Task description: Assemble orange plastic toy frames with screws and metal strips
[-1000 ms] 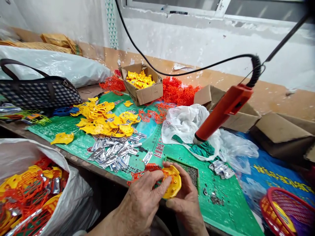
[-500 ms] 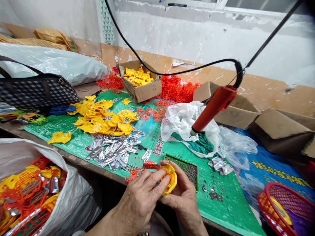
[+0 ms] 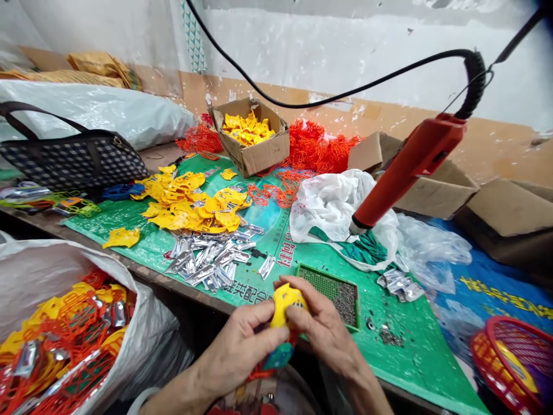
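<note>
My left hand [image 3: 242, 340] and my right hand [image 3: 324, 323] are both closed around a curved yellow plastic part [image 3: 284, 300] at the table's front edge. Below it hang a red mesh piece [image 3: 259, 372] and a green piece [image 3: 279, 356], partly hidden by the fingers. Just beyond my right hand lies a green tray [image 3: 317, 282] with small dark screws in its right side. An orange-red electric screwdriver [image 3: 401, 173] dangles from its black cable, tip down. Shiny metal plates [image 3: 211, 262] lie heaped left of centre, with a pile of yellow plastic parts [image 3: 185, 202] behind them.
At the lower left is a white sack [image 3: 155, 323] full of yellow and red parts. A cardboard box [image 3: 265, 158] of yellow parts stands at the back beside red mesh [image 3: 322, 147]. A white plastic bag [image 3: 332, 196] lies centre right; a red basket [image 3: 496, 369] stands at the lower right.
The yellow part has been turned over in my hands, its outer side now showing. The red mesh, earlier lying on the table's edge, now hangs below it. The screwdriver swings on its cable.
</note>
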`<state>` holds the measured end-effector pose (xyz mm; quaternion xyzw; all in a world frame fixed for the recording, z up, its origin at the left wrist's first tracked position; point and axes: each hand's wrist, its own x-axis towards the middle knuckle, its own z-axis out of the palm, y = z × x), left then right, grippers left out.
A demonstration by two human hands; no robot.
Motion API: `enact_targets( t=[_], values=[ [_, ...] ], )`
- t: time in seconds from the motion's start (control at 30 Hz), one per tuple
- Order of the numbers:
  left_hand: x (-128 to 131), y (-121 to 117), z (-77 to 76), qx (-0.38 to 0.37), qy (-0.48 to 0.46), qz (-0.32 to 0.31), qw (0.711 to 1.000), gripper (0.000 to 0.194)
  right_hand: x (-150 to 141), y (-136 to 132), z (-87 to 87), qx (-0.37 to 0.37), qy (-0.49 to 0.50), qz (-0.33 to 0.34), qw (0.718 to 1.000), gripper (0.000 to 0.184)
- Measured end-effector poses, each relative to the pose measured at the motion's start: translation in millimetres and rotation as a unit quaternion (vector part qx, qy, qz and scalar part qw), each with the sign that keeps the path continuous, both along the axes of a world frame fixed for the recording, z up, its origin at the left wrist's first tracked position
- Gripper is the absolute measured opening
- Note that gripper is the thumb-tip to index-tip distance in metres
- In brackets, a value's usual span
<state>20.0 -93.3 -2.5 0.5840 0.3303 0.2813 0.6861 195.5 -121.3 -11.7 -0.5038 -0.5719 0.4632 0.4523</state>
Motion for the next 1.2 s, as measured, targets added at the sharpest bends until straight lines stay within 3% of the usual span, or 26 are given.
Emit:
enact_targets(
  t=[0.07,0.1,0.2,0.33,0.47,0.57,0.67,0.83,0.9,0.97,1.0,1.1,1.17,1.2],
  values=[
    [0,0,-3.6,-0.182,-0.064,0.012,0.981,0.020,2,7,3.3,-0.027,-0.020,0.032,0.999,0.043],
    [0,1,-7.1,-0.238,-0.095,0.023,0.966,0.023,2,9,3.2,-0.036,-0.028,0.034,0.998,0.044],
    [1,4,-20.4,-0.301,-0.139,0.061,0.941,0.027,-2,10,-1.3,-0.047,-0.032,0.024,0.998,0.046],
    [2,10,-28.8,-0.320,-0.151,0.086,0.931,0.036,-9,6,-6.4,-0.057,-0.042,0.010,0.997,0.049],
    [-1,16,-25.1,-0.270,-0.150,0.044,0.950,0.044,-11,1,-7.7,-0.038,-0.074,-0.003,0.997,0.049],
    [-6,19,-26.9,-0.227,-0.098,-0.012,0.969,0.036,-14,-1,-8.8,-0.024,-0.087,-0.021,0.996,0.049],
    [-10,18,-30.9,-0.208,-0.046,-0.022,0.977,0.023,-18,-4,-9.7,-0.023,-0.088,-0.039,0.995,0.049],
    [-7,10,-28.9,-0.263,-0.056,0.003,0.963,0.027,-17,-9,-8.5,-0.037,-0.064,-0.042,0.996,0.044],
    [-5,7,-27.8,-0.291,-0.074,0.005,0.954,0.026,-7,-12,-5.2,-0.021,-0.048,-0.107,0.993,0.041],
    [-4,5,-28.5,-0.310,-0.087,0.029,0.946,0.022,11,-12,1.5,0.029,-0.041,-0.235,0.971,0.038],
    [-4,5,-29.4,-0.318,-0.092,0.042,0.943,0.019,23,-10,6.4,0.068,-0.046,-0.314,0.946,0.036],
    [-2,5,-31.7,-0.340,-0.117,0.060,0.931,0.016,70,4,24.2,0.227,-0.080,-0.519,0.820,0.039],
    [0,5,-32.0,-0.347,-0.130,0.056,0.927,0.015,105,20,36.4,0.325,-0.095,-0.567,0.751,0.043],
    [1,6,-31.7,-0.348,-0.133,0.054,0.927,0.016,121,29,42.1,0.361,-0.102,-0.559,0.739,0.047]
  ],
)
